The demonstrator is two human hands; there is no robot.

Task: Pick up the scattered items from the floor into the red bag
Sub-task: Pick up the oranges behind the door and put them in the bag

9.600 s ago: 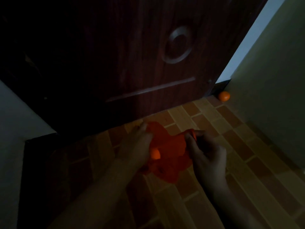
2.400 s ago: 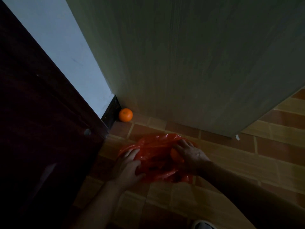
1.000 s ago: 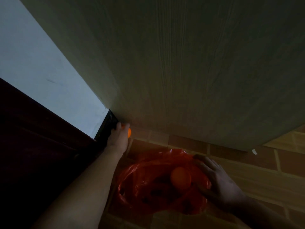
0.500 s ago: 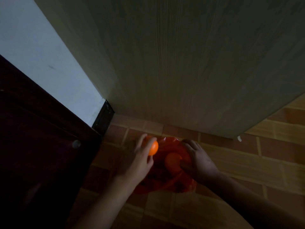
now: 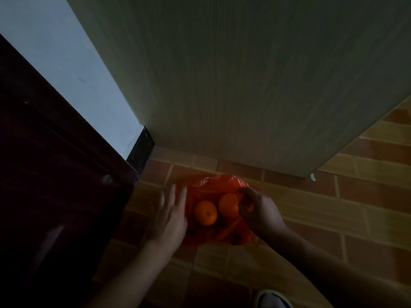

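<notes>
Head view: pale panel (image 5: 255, 85) behind red bag (image 5: 213, 185), seemingly a shoe (image 5: 272, 300) nearer

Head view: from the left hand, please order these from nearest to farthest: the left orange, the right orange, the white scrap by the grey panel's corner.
1. Left orange, in the red bag, just right of the left hand.
2. Right orange, next to it, by the right hand.
3. White scrap, far right on the floor.

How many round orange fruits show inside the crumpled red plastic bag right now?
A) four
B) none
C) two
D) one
C: two round orange fruits, one and another, lie side by side in the crumpled red plastic bag, between the open left hand and the right hand gripping its edge.
</notes>
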